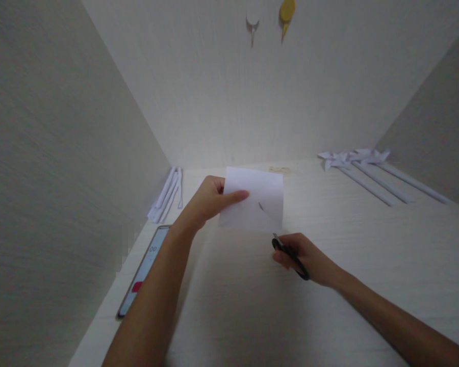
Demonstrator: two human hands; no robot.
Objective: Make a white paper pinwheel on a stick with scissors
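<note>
Head camera looks down onto a pale table point(252, 316) boxed in by light walls on three sides. Near the middle of the frame the left hand point(208, 201) holds up a white sheet of paper point(260, 191) by its left edge, thumb on the near face and the other fingers curled behind, clamped on the sheet so that it stands off the table. Just below the sheet's lower right corner the right hand point(306, 257) grips a pair of black-handled scissors point(289, 256), fingers closed through and around the handles, the short blades pointing up toward the paper.

A dark slanting line runs into the sheet from its lower right corner toward its middle; it reads as a cut already made, reaching perhaps halfway to the centre. The blade tips sit just at or below that corner, and whether they touch the paper cannot be told. The other three corners look whole, so by my judgement the cutting is at an early stage.

At the upper right of the frame lie several finished-looking paper pinwheels point(352, 157) on long white sticks, side by side. At the left, against the wall, rests a bundle of plain white sticks point(168, 196), and below it a phone point(145, 270) with its screen lit. Two hooks point(270, 18), one white and one yellow, hang on the back wall at the top.
</note>
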